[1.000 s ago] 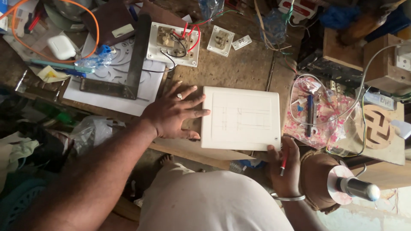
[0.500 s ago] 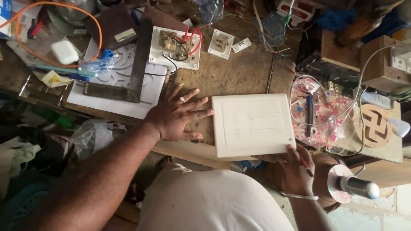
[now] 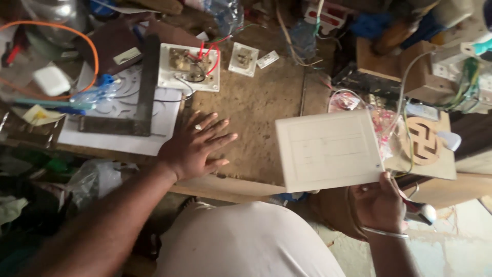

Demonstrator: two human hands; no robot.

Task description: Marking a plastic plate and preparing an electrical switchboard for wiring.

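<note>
My right hand (image 3: 380, 203) grips the near right corner of a square white plastic board (image 3: 328, 150) marked with faint pencil lines, and holds it lifted above the bench edge. A red-and-white pen-like tool (image 3: 421, 211) sticks out of the same hand. My left hand (image 3: 196, 146) lies flat on the brown wooden bench (image 3: 256, 105) with fingers spread, a ring on one finger, apart from the board.
A white switch plate with red and black wires (image 3: 189, 66) lies at the back. A steel square (image 3: 141, 95) rests on white paper at left, near an orange cable (image 3: 77, 36). A small socket part (image 3: 243, 59), a bag of screws (image 3: 382, 125) and a wooden cut-out (image 3: 423, 139) surround the bench.
The white board has moved right and been lifted off the bench by my right hand. My left hand, which rested against the board's left edge, now lies alone on the bench.
</note>
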